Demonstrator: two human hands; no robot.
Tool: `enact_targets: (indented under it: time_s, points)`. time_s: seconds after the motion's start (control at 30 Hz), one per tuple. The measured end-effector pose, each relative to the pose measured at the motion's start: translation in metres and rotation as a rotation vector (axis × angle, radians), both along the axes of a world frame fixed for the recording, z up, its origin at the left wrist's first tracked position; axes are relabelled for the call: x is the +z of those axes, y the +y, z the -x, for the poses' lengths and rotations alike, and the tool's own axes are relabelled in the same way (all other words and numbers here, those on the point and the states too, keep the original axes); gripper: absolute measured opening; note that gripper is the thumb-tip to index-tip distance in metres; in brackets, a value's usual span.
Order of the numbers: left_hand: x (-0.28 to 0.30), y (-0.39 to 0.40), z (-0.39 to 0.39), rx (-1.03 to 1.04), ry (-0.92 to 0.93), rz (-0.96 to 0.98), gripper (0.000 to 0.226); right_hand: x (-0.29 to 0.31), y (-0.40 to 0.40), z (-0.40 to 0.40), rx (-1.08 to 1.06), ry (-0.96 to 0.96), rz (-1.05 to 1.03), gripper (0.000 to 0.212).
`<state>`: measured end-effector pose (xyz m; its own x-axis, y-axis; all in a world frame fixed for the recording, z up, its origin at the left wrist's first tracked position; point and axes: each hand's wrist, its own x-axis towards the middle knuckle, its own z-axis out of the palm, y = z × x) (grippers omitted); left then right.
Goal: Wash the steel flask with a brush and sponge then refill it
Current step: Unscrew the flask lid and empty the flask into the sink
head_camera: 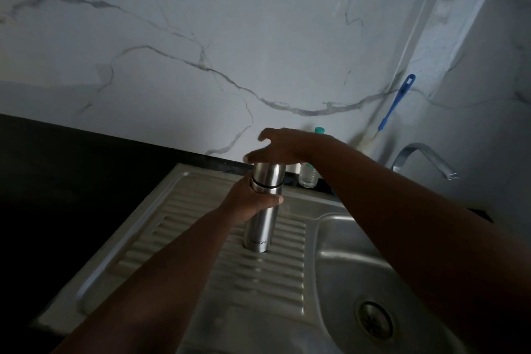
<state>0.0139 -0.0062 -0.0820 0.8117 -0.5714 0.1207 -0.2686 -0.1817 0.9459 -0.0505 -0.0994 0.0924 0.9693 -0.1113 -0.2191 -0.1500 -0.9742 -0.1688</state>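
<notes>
A tall steel flask (260, 224) stands upright on the ribbed steel drainboard (178, 238). My left hand (247, 201) grips the flask's body just below the black ring under its cap. My right hand (280, 145) lies over the top of the cap, fingers spread and loosely bent; the frame is blurred there, so whether they clasp the cap is unclear. A blue long-handled brush (396, 100) leans against the marble wall at the back right. No sponge is in view.
The sink basin (344, 253) with its drain (373, 320) lies right of the drainboard. A steel tap (422, 158) arches over it at the back right. A clear plastic bottle (309, 175) with a teal cap stands behind the flask. Dark counter (57, 181) extends left.
</notes>
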Motion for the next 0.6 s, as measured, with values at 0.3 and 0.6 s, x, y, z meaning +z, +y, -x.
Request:
enact_targets:
  time_s: [0.3,0.6]
  points:
    - [-0.002,0.002,0.003,-0.009,-0.005,0.034,0.040,-0.012,-0.002,-0.005,-0.018,0.087,-0.072,0.070]
    - [-0.001,0.003,0.002,-0.033,0.032,0.047,0.044,-0.010,-0.003,0.004,0.053,-0.083,0.004,0.042]
